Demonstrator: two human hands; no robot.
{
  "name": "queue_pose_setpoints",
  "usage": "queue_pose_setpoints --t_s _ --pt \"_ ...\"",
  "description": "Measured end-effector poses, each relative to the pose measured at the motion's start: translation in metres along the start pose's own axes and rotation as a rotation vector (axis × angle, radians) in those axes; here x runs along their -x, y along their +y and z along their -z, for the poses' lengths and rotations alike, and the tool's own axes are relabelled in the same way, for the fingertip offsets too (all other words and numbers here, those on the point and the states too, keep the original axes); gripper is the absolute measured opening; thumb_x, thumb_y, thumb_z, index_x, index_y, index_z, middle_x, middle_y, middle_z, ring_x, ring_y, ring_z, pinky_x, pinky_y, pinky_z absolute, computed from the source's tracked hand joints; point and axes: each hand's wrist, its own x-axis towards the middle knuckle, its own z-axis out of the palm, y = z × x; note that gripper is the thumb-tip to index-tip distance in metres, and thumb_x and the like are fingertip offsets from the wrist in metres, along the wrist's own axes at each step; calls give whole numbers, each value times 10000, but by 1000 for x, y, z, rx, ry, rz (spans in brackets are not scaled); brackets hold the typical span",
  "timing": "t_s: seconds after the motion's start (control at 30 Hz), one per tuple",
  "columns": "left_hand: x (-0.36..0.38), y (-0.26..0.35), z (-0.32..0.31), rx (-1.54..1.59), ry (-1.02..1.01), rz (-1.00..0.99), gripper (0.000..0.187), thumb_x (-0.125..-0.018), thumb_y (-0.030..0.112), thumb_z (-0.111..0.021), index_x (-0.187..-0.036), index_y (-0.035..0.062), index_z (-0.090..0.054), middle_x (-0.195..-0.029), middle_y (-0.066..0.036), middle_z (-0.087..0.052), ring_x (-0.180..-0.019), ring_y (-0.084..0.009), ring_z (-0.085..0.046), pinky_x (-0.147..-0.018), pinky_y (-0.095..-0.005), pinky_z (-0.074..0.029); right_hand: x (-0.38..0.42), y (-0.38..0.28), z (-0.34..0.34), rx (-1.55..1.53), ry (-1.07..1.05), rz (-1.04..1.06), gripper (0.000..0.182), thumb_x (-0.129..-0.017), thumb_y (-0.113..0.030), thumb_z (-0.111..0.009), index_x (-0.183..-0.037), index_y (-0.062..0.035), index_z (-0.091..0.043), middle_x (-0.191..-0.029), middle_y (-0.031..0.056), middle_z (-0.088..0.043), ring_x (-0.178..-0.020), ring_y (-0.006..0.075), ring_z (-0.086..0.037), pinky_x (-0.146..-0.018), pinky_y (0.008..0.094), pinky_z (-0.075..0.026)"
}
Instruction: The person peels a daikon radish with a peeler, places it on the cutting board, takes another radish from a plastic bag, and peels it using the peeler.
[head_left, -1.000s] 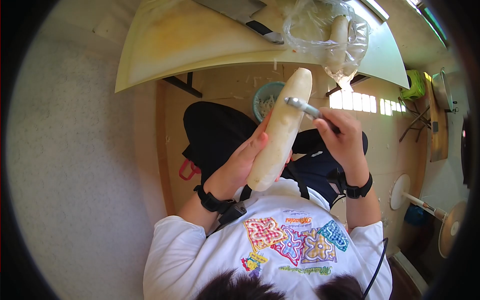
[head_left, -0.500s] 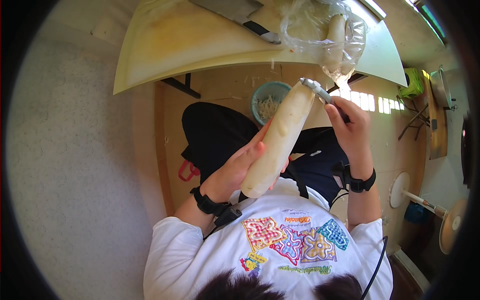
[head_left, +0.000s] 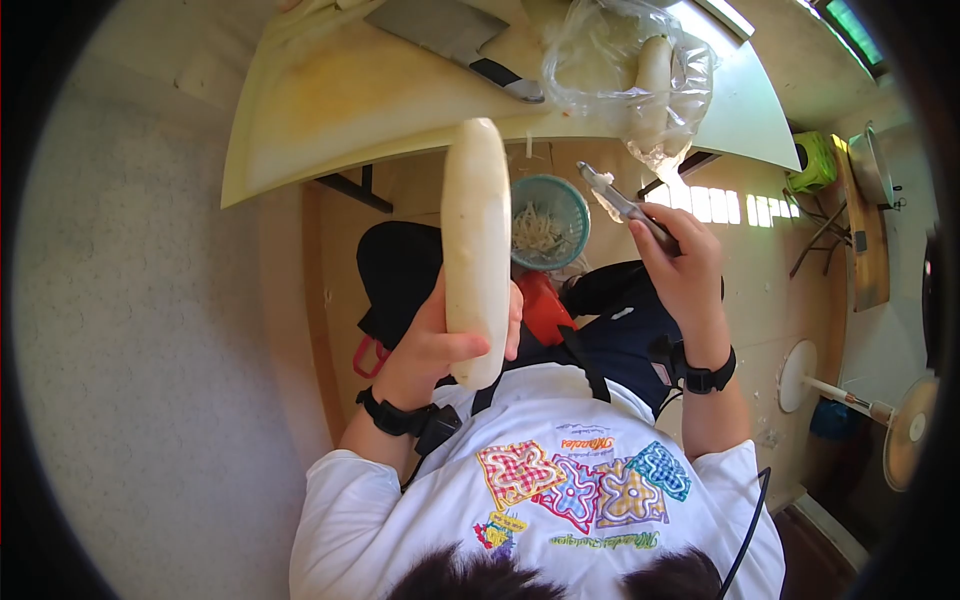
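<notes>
A long white daikon radish (head_left: 476, 250) stands nearly upright in my left hand (head_left: 440, 335), whose fingers wrap round its lower end. My right hand (head_left: 685, 255) is closed on the dark handle of a peeler (head_left: 630, 208). A scrap of pale peel clings to the peeler's head, which is apart from the radish. Below, between my legs, a blue-green basket (head_left: 582, 215) holds white peelings (head_left: 538, 232).
A cleaver (head_left: 440, 35) lies on the pale table (head_left: 330, 120) in front of me. Beside it a clear plastic bag (head_left: 590, 75) holds another radish (head_left: 655, 75). Something red (head_left: 545, 305) is between my legs. A fan (head_left: 905, 435) stands at the right.
The radish has swung left and become more upright in my left hand. The peeler has come away from its tip, and a peel scrap now shows on the peeler.
</notes>
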Motion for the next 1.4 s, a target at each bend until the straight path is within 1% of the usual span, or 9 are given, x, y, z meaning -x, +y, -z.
queue_pose_setpoints --t_s 0.1,0.47,0.57,0.63,0.77,0.93,1.07,1.13,1.4 --pt "-13 10 -7 -155 61 -124 679 -683 79 -688 -1315 40 -443 -1033 -96 -564 -851 -229 -638 -736 -368 -529 7 -4 -5 -84 -13 -8 178 -850 -88 -733 -1003 -9 -689 -838 124 -676 -665 199 -632 -595 285 -480" --pt "-36 3 -13 -212 -103 -105 960 -662 111 -763 -1493 9 -292 -1308 -158 -513 -824 -228 -637 -708 -375 -519 20 -32 -13 -74 -49 4 198 -817 -54 -737 -1004 -28 -679 -876 105 -650 -695 221 -664 -611 293 -522" --pt "-37 0 -15 -171 -54 -37 990 -657 110 -762 -1512 11 -271 -1202 -160 -584 -804 -220 -633 -702 -355 -509 20 -36 -14 -74 -14 50 203 -811 -51 -742 -1004 -31 -681 -899 108 -651 -703 231 -670 -624 303 -535" --pt "-36 1 -19 -137 -88 10 984 -660 118 -753 -1511 10 -271 -1003 -139 -649 -793 -212 -629 -713 -343 -507 21 -37 -13 -75 -6 58 206 -808 -47 -744 -1003 -31 -681 -908 109 -651 -705 235 -671 -629 306 -539" --pt "-36 1 -20 -152 -65 -8 1000 -662 126 -744 -1521 5 -247 -819 -98 -644 -780 -209 -626 -712 -331 -505 22 -34 -15 -103 -17 59 209 -804 -34 -744 -1001 -19 -677 -915 117 -654 -739 238 -673 -650 305 -537" --pt "-35 3 -11 -126 -98 21 905 -678 75 -723 -1491 45 -328 -874 -85 -651 -830 -165 -644 -765 -315 -513 21 -29 -10 -169 -4 32 193 -823 -44 -735 -999 -1 -670 -906 114 -650 -762 210 -663 -664 275 -514" --pt "-34 -1 -10 -99 -86 25 915 -673 77 -724 -1496 45 -325 -874 -83 -650 -820 -167 -638 -774 -322 -511 26 -25 -14 -399 -93 -160 169 -876 -65 -705 -1022 9 -661 -877 68 -638 -705 115 -590 -618 235 -460" --pt "-34 -2 -14 -119 -83 6 1014 -635 162 -750 -1512 -11 -272 -844 -113 -654 -745 -200 -620 -657 -331 -519 29 -22 -17 -485 -117 -239 166 -893 -73 -696 -1030 11 -658 -850 43 -628 -675 77 -554 -591 221 -436" --pt "-37 2 -21 -132 -112 -6 1003 -636 181 -759 -1504 -8 -294 -843 -122 -643 -762 -196 -619 -647 -320 -513 30 -26 -16 -739 -189 -416 201 -963 -128 -635 -1088 30 -644 -713 -49 -562 -576 -2 -447 -493 178 -339"
